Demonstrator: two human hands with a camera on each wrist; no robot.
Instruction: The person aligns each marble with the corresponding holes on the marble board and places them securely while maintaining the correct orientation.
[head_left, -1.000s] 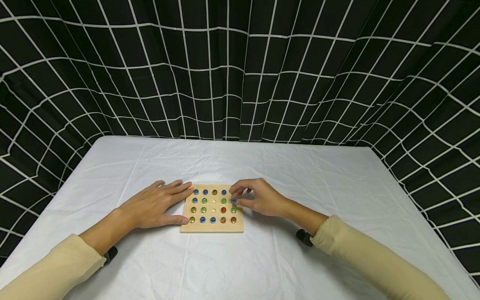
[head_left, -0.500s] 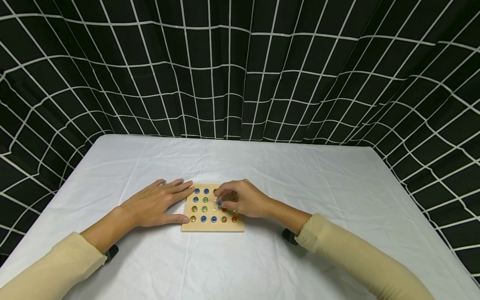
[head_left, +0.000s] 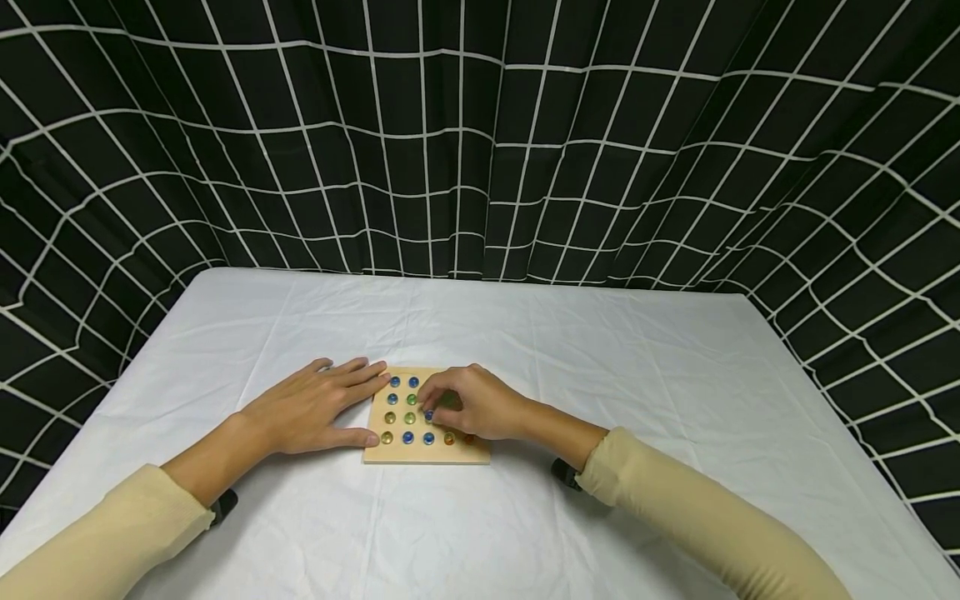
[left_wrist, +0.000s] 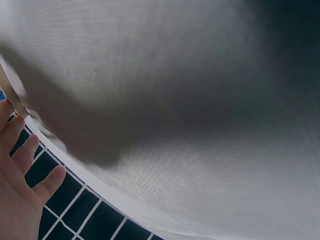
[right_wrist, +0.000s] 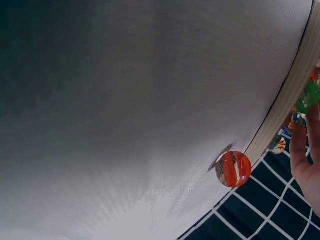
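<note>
In the head view a square wooden board (head_left: 427, 457) carries rows of glass marbles in blue, green, amber and red. My right hand (head_left: 480, 404) reaches over its right half and pinches a blue marble (head_left: 428, 415) between thumb and fingers, low over the middle column. Marbles further right are largely hidden under that hand. Along the board's left edge lies my left hand (head_left: 311, 408), fingers spread, fingertips and thumb on the border. The left wrist view catches the left hand's fingers (left_wrist: 50, 182) near the board's edge (left_wrist: 11, 92); the right wrist view shows green marbles (right_wrist: 311, 95).
White cloth (head_left: 600, 375) covers the table. Beside the board, a red and white marble (right_wrist: 233, 169) appears on the cloth in the right wrist view. A black curtain with white grid lines (head_left: 480, 150) hangs behind and at both sides.
My right hand has carried the blue marble from the board's right column leftward to the middle column and slightly nearer. The left hand has stayed at the left edge.
</note>
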